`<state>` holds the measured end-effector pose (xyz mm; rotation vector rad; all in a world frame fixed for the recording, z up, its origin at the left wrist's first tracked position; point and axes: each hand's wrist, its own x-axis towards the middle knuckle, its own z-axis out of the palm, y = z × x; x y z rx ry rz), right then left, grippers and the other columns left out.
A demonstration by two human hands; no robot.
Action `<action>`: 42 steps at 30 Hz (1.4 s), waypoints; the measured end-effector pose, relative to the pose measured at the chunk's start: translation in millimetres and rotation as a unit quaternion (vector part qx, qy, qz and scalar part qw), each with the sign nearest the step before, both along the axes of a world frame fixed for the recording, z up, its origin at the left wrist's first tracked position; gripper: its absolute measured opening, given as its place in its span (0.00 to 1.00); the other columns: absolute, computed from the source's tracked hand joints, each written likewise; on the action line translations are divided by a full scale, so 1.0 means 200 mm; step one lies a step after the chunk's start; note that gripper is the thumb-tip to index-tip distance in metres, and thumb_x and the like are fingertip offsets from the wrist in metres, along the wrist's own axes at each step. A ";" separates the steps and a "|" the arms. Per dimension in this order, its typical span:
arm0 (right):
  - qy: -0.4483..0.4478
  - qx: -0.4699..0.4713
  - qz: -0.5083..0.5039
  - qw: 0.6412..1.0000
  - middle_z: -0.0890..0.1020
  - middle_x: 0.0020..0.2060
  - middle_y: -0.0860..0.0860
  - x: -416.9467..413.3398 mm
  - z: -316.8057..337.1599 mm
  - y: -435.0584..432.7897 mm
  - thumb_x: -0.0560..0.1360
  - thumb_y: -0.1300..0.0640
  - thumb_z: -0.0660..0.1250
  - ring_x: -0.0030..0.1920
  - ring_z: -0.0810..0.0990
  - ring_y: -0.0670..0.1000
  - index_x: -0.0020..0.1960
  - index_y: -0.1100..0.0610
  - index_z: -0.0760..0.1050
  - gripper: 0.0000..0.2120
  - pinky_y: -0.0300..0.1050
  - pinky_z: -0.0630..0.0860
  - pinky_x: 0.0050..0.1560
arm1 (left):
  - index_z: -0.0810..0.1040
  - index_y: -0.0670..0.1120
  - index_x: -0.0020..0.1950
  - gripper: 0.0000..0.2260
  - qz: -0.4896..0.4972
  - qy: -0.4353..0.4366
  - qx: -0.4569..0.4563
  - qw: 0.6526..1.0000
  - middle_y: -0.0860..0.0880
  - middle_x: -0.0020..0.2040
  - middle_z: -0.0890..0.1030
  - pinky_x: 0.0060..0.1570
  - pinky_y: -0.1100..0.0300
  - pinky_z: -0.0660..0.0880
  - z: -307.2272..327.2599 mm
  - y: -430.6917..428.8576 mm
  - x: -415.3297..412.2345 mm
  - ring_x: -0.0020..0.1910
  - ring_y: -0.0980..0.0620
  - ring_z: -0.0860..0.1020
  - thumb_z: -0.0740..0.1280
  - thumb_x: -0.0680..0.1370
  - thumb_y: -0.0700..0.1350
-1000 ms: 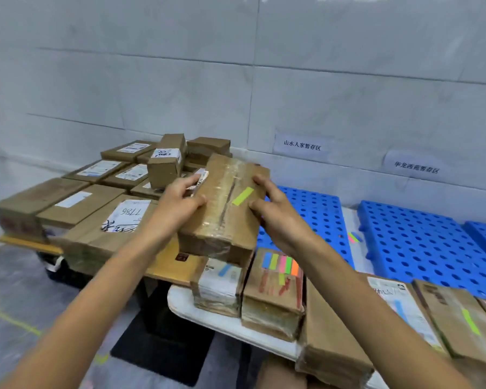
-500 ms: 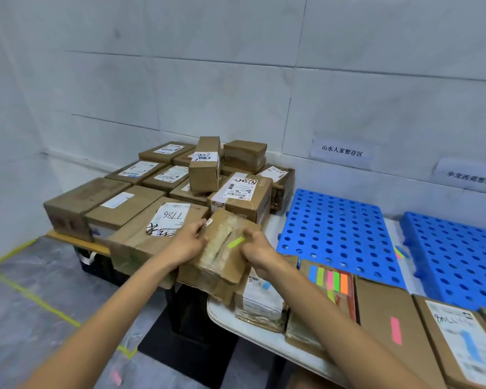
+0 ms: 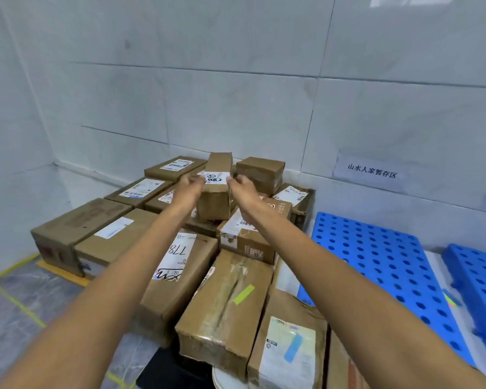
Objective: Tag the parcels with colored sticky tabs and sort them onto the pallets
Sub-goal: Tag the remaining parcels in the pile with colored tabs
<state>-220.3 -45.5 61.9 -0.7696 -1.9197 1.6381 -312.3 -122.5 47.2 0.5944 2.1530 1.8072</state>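
The upright parcel (image 3: pixel 215 197) stands on end on top of the brown stack in the corner, its white label (image 3: pixel 216 178) with black handwriting facing me. The left grip (image 3: pixel 190 182) is at the parcel's left edge and the right grip (image 3: pixel 240 183) at its right edge, both at label height, with both arms stretched out over the boxes. The fingers on each side curl in toward the cardboard and seem to touch it. The picture is soft there, so I cannot tell whether either grip has actually closed on the parcel or is only resting against it.

A squat box (image 3: pixel 260 171) sits just to its right at the back, and flat cartons with shipping labels lie around and below it. Nearer to me, under my left forearm, is a long carton (image 3: pixel 177 273) with "778" written large on its label. Just right of it lies the taped parcel (image 3: pixel 225 310), which carries a yellow-green tab (image 3: pixel 243 294) on its top face. Touching that one on the right is a parcel with a blue tab (image 3: pixel 293 348) stuck on its label. A white bench edge (image 3: pixel 225 380) shows beneath these two.

To the right, a blue pallet (image 3: pixel 376 265) with round holes lies flat, and a second blue pallet (image 3: pixel 480 279) lies beside it. A few loose coloured tabs (image 3: pixel 451 300) sit in the gap between them. A paper sign (image 3: pixel 372 171) hangs on the tiled wall above, and yellow tape (image 3: pixel 14 301) marks the grey floor at left.
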 end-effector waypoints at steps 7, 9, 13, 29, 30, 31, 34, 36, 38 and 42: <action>0.022 -0.023 0.015 0.999 0.77 0.60 0.56 -0.13 -0.09 0.05 0.75 0.63 0.63 0.55 0.77 0.54 0.66 0.58 0.68 0.20 0.46 0.76 0.55 | 0.74 0.43 0.62 0.15 0.043 0.006 0.040 0.998 0.42 0.59 0.78 0.54 0.52 0.74 -0.09 0.09 -0.02 0.54 0.46 0.76 0.64 0.76 0.42; 0.050 -0.009 0.017 0.999 0.77 0.60 0.58 -0.04 -0.05 0.06 0.75 0.66 0.62 0.52 0.75 0.51 0.66 0.61 0.68 0.20 0.40 0.75 0.45 | 0.72 0.43 0.66 0.19 0.036 0.005 0.072 0.997 0.43 0.59 0.78 0.50 0.54 0.77 -0.05 0.05 0.04 0.51 0.48 0.77 0.67 0.75 0.41; 0.121 0.017 -0.018 0.992 0.77 0.52 0.53 0.27 0.14 0.08 0.77 0.59 0.64 0.48 0.77 0.50 0.66 0.60 0.68 0.18 0.42 0.77 0.42 | 0.71 0.42 0.67 0.21 -0.032 0.032 0.154 0.987 0.45 0.53 0.78 0.34 0.70 0.76 0.15 -0.06 0.34 0.40 0.57 0.77 0.66 0.74 0.34; 0.047 -0.112 -0.203 0.972 0.81 0.47 0.51 2.00 -0.15 -0.06 0.77 0.53 0.61 0.37 0.78 0.48 0.67 0.52 0.66 0.18 0.40 0.73 0.34 | 0.70 0.39 0.67 0.19 -0.335 0.315 -0.157 0.874 0.41 0.66 0.73 0.64 0.56 0.65 -0.40 0.06 1.41 0.66 0.46 0.71 0.65 0.77 0.41; 0.026 -0.120 -0.208 0.970 0.80 0.48 0.53 2.04 -0.21 -0.07 0.77 0.53 0.61 0.37 0.77 0.48 0.66 0.53 0.66 0.18 0.40 0.72 0.34 | 0.69 0.38 0.68 0.20 -0.339 0.336 -0.214 0.852 0.40 0.67 0.71 0.64 0.55 0.63 -0.47 0.07 1.39 0.68 0.44 0.69 0.66 0.77 0.42; 0.009 -0.127 -0.211 0.969 0.79 0.47 0.53 2.07 -0.25 -0.09 0.77 0.53 0.61 0.36 0.76 0.48 0.66 0.54 0.66 0.18 0.40 0.71 0.34 | 0.70 0.37 0.67 0.21 -0.342 0.349 -0.251 0.836 0.39 0.67 0.72 0.62 0.53 0.64 -0.53 0.08 1.37 0.67 0.42 0.69 0.66 0.77 0.44; -0.037 -0.137 -0.205 0.968 0.79 0.45 0.52 2.11 -0.34 -0.12 0.78 0.53 0.61 0.37 0.77 0.49 0.67 0.55 0.65 0.19 0.40 0.72 0.34 | 0.73 0.38 0.64 0.21 -0.344 0.339 -0.268 0.834 0.40 0.63 0.75 0.57 0.54 0.67 -0.57 0.12 1.33 0.63 0.42 0.72 0.66 0.77 0.50; -0.053 -0.137 -0.197 0.969 0.78 0.51 0.54 2.12 -0.38 -0.13 0.78 0.52 0.61 0.42 0.78 0.49 0.68 0.55 0.64 0.20 0.41 0.74 0.38 | 0.74 0.40 0.64 0.21 -0.338 0.342 -0.244 0.842 0.42 0.63 0.76 0.59 0.56 0.67 -0.56 0.14 1.32 0.63 0.44 0.73 0.68 0.75 0.49; -0.064 -0.114 -0.192 0.973 0.77 0.55 0.53 2.14 -0.39 -0.14 0.78 0.53 0.61 0.46 0.78 0.49 0.68 0.56 0.63 0.20 0.42 0.75 0.43 | 0.77 0.42 0.59 0.17 -0.336 0.347 -0.219 0.848 0.43 0.58 0.78 0.56 0.57 0.69 -0.55 0.15 1.31 0.59 0.46 0.75 0.71 0.73 0.48; -0.102 -0.018 -0.177 0.979 0.76 0.53 0.48 2.17 -0.37 -0.16 0.79 0.54 0.60 0.51 0.76 0.48 0.70 0.56 0.62 0.21 0.41 0.71 0.49 | 0.73 0.45 0.45 0.11 -0.287 0.235 -0.096 0.924 0.47 0.46 0.78 0.45 0.56 0.73 -0.51 0.12 1.31 0.47 0.50 0.77 0.74 0.70 0.40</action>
